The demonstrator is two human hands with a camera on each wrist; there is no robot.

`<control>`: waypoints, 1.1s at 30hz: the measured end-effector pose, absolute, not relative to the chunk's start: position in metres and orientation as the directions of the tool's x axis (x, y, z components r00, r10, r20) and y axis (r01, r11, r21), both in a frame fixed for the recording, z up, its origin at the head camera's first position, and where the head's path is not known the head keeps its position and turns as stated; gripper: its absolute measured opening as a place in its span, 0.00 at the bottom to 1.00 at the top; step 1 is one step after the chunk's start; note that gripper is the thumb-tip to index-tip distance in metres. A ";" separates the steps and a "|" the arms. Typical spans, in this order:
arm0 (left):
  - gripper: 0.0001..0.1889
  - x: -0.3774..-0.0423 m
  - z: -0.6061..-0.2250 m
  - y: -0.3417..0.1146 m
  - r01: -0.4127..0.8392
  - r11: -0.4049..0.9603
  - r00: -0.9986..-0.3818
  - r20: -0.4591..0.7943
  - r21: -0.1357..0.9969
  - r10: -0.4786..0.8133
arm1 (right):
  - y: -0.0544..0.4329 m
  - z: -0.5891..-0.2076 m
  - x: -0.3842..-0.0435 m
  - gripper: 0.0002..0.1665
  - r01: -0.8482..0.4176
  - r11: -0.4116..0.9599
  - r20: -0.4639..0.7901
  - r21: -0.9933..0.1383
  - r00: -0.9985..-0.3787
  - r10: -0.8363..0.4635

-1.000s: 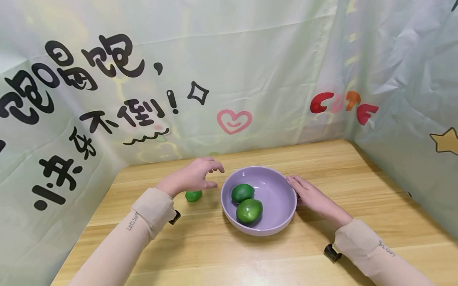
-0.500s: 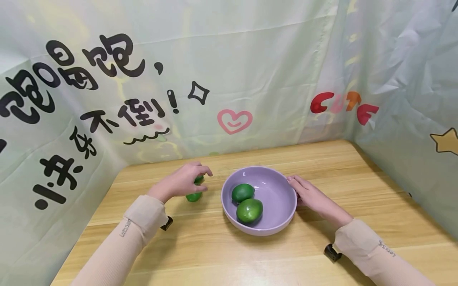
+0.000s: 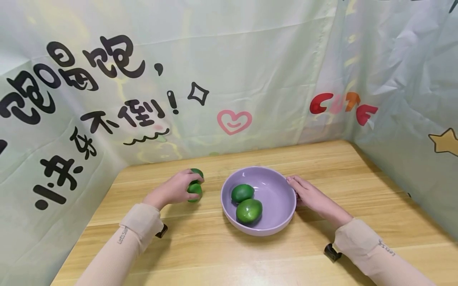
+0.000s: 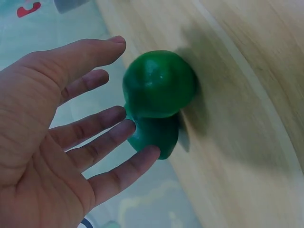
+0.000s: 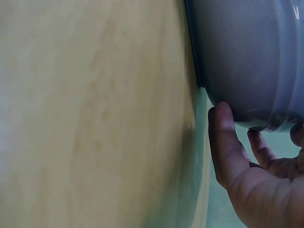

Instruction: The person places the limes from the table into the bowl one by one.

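My left hand [image 3: 176, 188] hovers around two green limes on the left of the table. In the left wrist view its fingers are spread; the nearer lime [image 4: 159, 84] stands apart from the thumb. The farther lime [image 4: 159, 137] sits right behind it, close to the fingertips. The hand partly hides both in the head view. Two other limes, a dark one [image 3: 243, 193] and a lighter one [image 3: 249, 211], lie inside the purple bowl [image 3: 277, 212]. My right hand [image 3: 311, 196] holds the bowl's right side, with fingertips at the rim and more fingers against the outer wall.
The wooden table [image 3: 222, 260] reaches back to a pale printed curtain [image 3: 272, 79], which also stands on the left and right. Black lettering and a pink heart [image 3: 234, 122] are printed on it. A small black device [image 3: 332, 253] is at the right cuff.
My left hand has moved left and down from beside the bowl to the two limes at the left, uncovering the farther one. The right hand and bowl have stayed put.
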State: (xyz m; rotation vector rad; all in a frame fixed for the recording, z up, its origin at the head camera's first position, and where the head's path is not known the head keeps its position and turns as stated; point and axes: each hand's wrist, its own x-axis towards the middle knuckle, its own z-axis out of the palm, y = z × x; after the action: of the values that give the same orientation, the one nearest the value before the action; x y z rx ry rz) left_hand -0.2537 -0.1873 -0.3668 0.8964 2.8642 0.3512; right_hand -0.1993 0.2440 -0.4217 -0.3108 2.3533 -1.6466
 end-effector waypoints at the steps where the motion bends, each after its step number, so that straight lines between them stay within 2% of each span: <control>1: 0.23 -0.253 -0.368 -0.188 0.544 0.798 -0.819 -0.044 0.257 0.573 | 0.244 -0.422 -0.199 0.34 -0.029 0.334 -0.083 -0.942 -0.945 -0.315; 18: 0.32 -0.252 -0.381 -0.199 0.538 0.797 -0.828 -0.006 0.273 0.561 | 0.244 -0.423 -0.200 0.33 -0.024 0.312 -0.083 -0.950 -0.943 -0.323; 33: 0.33 -0.249 -0.393 -0.198 0.512 0.810 -0.848 0.022 0.287 0.529 | 0.244 -0.423 -0.200 0.33 -0.028 0.322 -0.081 -0.946 -0.945 -0.318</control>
State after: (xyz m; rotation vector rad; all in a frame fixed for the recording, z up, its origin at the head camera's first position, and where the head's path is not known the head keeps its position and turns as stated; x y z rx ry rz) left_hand -0.2487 -0.1977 -0.3927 0.8444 2.9319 0.4387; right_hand -0.1997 0.2442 -0.4234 -0.3138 2.3368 -1.6659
